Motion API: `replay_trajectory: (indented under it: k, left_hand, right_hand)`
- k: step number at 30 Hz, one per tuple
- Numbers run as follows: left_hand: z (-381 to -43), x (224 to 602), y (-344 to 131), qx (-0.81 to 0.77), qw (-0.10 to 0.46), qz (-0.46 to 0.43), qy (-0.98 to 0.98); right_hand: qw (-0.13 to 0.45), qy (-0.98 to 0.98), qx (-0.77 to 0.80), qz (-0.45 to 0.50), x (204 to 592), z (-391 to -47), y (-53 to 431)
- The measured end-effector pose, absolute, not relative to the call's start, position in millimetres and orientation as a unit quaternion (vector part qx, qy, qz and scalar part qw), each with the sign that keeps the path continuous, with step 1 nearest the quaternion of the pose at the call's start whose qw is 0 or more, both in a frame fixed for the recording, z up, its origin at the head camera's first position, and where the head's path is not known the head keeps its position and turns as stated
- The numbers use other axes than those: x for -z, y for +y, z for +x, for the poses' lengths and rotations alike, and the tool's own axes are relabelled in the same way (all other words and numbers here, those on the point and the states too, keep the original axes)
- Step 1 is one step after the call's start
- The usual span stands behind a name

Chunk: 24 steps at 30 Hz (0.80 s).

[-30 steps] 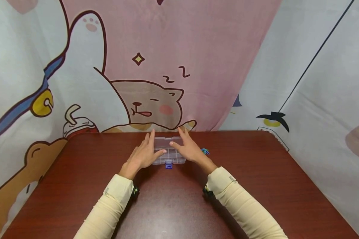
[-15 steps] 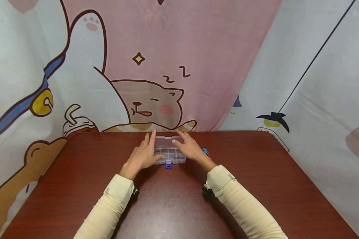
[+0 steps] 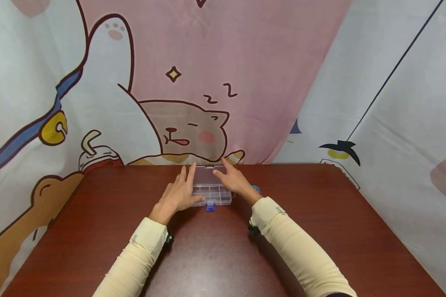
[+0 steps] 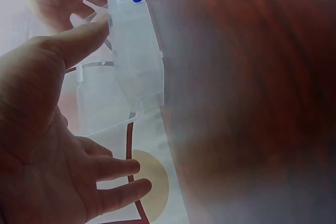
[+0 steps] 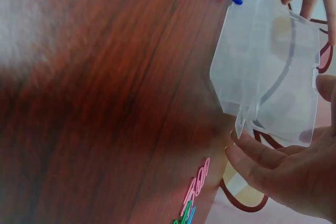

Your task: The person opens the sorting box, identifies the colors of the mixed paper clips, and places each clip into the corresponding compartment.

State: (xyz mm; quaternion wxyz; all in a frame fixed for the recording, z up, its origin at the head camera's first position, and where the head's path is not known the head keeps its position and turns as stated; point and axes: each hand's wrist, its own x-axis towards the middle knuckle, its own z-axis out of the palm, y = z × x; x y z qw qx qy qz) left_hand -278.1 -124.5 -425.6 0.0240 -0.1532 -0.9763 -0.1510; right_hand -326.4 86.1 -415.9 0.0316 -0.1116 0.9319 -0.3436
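A clear plastic compartment box [image 3: 212, 195] with a blue latch [image 3: 210, 206] stands near the far table edge, its clear lid [image 3: 204, 176] raised at the back. On its left side is my left hand [image 3: 176, 196]; the thumb lies at the front rim, and the other fingers reach out past the side in the left wrist view. My right hand [image 3: 236, 181] is at the lid's right side. In the right wrist view its thumb is at the lid's edge and its extended fingers [image 5: 257, 156] are by the hinge corner. Neither hand grips the box.
Several paper clips [image 5: 197, 184] in pink, green and blue lie on the table to the right of the box. The brown wooden table [image 3: 215, 255] ends just behind the box, where a printed cartoon cloth [image 3: 264, 82] hangs.
The left thumb has come down to the box's front rim. My right hand has shifted slightly, and the raised lid's top edge now appears a little higher in the head view.
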Motion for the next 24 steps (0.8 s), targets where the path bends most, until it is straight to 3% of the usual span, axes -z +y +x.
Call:
replay_trajectory:
  k: [11, 24]
  left_hand:
    - [-275.0, 426.6, -122.9, 0.14, 0.003, -0.156, -0.978]
    - [-274.3, 424.8, -123.0, 0.109, -0.07, -0.168, -0.977]
  right_hand:
    - [0.031, 0.944, 0.309, -0.112, 422.7, -339.3, 84.0]
    - [0.045, 0.952, 0.276, -0.12, 420.4, -350.0, 81.5]
